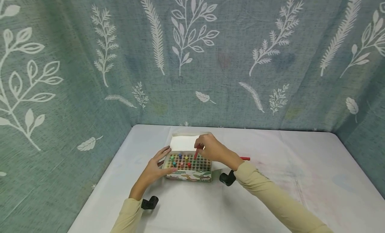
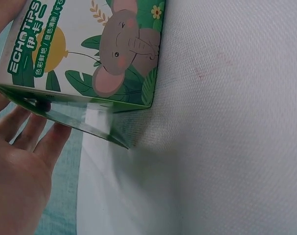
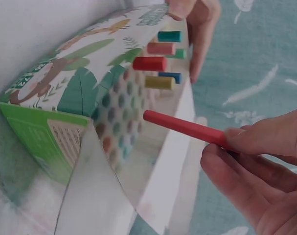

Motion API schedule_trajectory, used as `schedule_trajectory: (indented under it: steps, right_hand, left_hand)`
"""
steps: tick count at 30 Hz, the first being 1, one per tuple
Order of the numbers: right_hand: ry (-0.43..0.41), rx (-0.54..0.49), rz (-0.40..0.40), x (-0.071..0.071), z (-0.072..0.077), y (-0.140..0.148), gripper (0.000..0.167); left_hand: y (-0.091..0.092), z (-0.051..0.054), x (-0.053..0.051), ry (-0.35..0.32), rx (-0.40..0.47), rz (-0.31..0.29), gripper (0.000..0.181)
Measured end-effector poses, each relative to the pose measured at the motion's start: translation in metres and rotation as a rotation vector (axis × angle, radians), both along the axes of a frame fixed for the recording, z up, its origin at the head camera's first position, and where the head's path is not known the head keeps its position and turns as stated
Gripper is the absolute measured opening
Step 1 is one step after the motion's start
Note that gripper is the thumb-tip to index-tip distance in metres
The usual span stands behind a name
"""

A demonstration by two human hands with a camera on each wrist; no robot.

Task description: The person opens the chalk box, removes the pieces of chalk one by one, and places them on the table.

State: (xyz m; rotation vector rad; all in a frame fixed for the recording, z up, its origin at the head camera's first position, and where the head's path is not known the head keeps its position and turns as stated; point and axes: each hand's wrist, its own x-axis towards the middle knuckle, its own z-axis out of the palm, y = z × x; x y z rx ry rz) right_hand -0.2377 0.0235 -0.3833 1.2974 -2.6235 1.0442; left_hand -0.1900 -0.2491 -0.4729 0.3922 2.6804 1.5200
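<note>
I'm looking through the head camera at a table point(image 1: 315, 166) spread with a white cloth, a little creased and faintly stained pink toward the right. Directly on it, left of centre, I have a printed cardboard box point(image 1: 192, 176) standing with its flap folded open. To the box's right lies a red stick point(image 1: 246, 158), partly hidden from me.

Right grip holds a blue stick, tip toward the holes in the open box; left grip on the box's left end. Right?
One fix: the stick in the right grip is red, not blue; the right wrist view shows it. Rest stands: tip toward the holes in the open box, left grip on its left end.
</note>
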Motion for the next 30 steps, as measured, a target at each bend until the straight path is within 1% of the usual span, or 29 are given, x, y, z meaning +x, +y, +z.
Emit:
schedule_trajectory:
  steps: [5, 7, 9, 14, 15, 18, 23, 30]
  right_hand:
    - [0.028, -0.031, -0.003, 0.002, 0.006, 0.01, 0.012]
    - [0.037, -0.042, -0.011, 0.003, 0.008, 0.014, 0.012]
    - [0.036, -0.057, -0.022, 0.003, 0.01, 0.019, 0.011]
    - [0.018, -0.082, -0.058, 0.005, 0.013, 0.03, 0.009]
    - [0.014, -0.086, -0.064, 0.005, 0.014, 0.033, 0.008]
    - [0.01, -0.092, -0.084, 0.005, 0.013, 0.039, 0.007]
    - [-0.006, -0.102, -0.119, 0.008, 0.011, 0.051, 0.008]
    - [-0.007, -0.184, -0.139, 0.013, 0.008, 0.068, 0.01]
  left_hand:
    - [0.008, 0.021, 0.01, -0.018, 0.011, -0.013, 0.086]
    - [0.01, 0.027, 0.014, -0.034, 0.038, -0.014, 0.086]
    - [0.008, 0.024, 0.012, -0.029, 0.044, -0.019, 0.085]
    - [0.002, 0.007, 0.003, -0.015, 0.021, -0.008, 0.087]
    - [0.001, 0.005, 0.002, -0.014, 0.014, -0.006, 0.087]
    - [0.0, 0.003, 0.001, -0.013, 0.019, -0.008, 0.088]
    - [0.0, 0.002, 0.001, -0.018, 0.025, -0.012, 0.089]
    - [0.0, 0.001, 0.001, -0.01, 0.023, -0.013, 0.088]
